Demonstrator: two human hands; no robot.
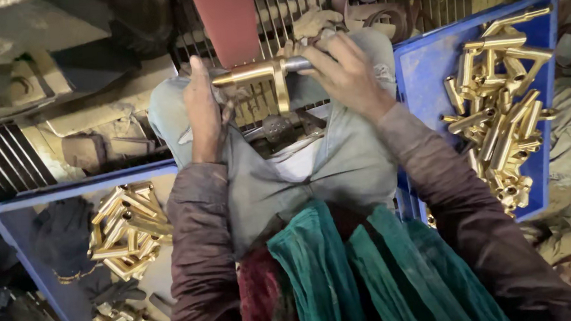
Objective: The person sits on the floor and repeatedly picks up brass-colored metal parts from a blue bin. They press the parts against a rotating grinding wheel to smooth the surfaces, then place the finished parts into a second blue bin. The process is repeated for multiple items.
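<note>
Both my hands hold one brass tap body [263, 74], a T-shaped fitting with a silver end, just below a red sanding belt [226, 23]. My left hand [203, 109] grips its left end. My right hand [342, 69] grips the silver right end. I sit with my knees up in grey trousers [280, 174], and the fitting is above my lap.
A blue crate [424, 75] at the right holds several brass fittings [501, 103]. Another blue crate [15, 223] at the lower left holds more brass fittings [129, 230] and a dark cloth [65, 234]. A metal grille [284, 11] stands behind the belt. A green cloth [369, 273] lies over my lap.
</note>
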